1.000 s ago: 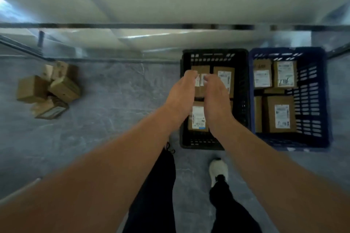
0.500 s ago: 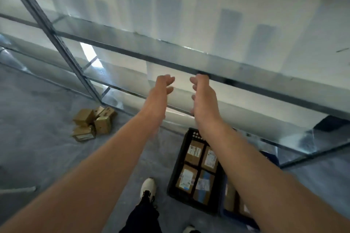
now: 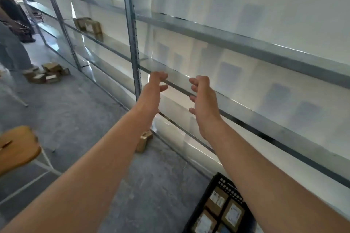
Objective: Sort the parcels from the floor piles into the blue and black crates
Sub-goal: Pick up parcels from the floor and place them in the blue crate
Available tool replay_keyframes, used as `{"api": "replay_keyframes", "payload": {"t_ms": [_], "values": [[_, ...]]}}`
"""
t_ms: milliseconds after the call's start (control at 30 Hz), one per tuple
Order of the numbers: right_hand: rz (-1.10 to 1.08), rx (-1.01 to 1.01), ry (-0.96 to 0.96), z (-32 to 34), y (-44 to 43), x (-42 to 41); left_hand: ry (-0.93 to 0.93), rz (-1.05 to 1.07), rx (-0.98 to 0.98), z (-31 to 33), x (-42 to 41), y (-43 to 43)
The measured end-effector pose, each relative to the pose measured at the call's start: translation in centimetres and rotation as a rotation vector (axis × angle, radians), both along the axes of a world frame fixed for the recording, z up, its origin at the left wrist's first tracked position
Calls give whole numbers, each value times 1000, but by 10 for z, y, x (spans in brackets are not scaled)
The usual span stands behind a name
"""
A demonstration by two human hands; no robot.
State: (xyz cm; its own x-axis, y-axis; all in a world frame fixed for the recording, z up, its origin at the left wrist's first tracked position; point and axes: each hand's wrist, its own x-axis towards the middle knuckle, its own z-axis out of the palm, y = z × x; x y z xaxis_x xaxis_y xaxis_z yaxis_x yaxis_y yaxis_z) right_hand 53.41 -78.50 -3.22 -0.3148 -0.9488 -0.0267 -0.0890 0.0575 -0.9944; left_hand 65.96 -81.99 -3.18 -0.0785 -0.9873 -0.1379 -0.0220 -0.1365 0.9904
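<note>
1. head view: both bare arms reach forward, and the hands are raised at mid-frame in front of a metal shelving rack (image 3: pixel 236 43).
2. left hand (image 3: pixel 151 92): fingers apart and loosely bent, palm turned toward the other hand, nothing in it.
3. right hand (image 3: pixel 203 98): fingers apart and slightly curled, nothing held. there is a clear gap between the two hands, with no contact.
4. black crate (image 3: pixel 217 181): at 5 o'clock, on the floor at the foot of the rack, cut off by the frame edge and partly covered by the right forearm. labelled parcels (image 3: pixel 217 201) lie inside side by side, labels up.
5. floor pile (image 3: pixel 47 73): at 10 o'clock, well apart from the hands, just beside the feet of a second person (image 3: pixel 11 47).
6. small cardboard box (image 3: pixel 144 141): on the floor by the rack upright (image 3: pixel 132 34), at 6 o'clock from the left hand, partly hidden by the left forearm.
7. shelf boxes (image 3: pixel 88 25): at 11 o'clock, blurred.
8. wooden stool (image 3: pixel 17 147): at 8 o'clock.
</note>
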Motion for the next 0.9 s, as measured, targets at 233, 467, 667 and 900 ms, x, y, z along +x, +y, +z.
{"api": "replay_keyframes", "payload": {"t_ms": [233, 467, 667, 900], "values": [[58, -1, 20, -6, -64, 100, -23, 23, 9, -6, 113, -52], [119, 89, -15, -50, -138, 194, -82, 40, 117, -46, 220, -123], [171, 214, 17, -80, -213, 229, -83, 66, 206, -89, 264, -199], [213, 313, -20, -130, -338, 231, -86, 122, 302, -136, 267, -312]]}}
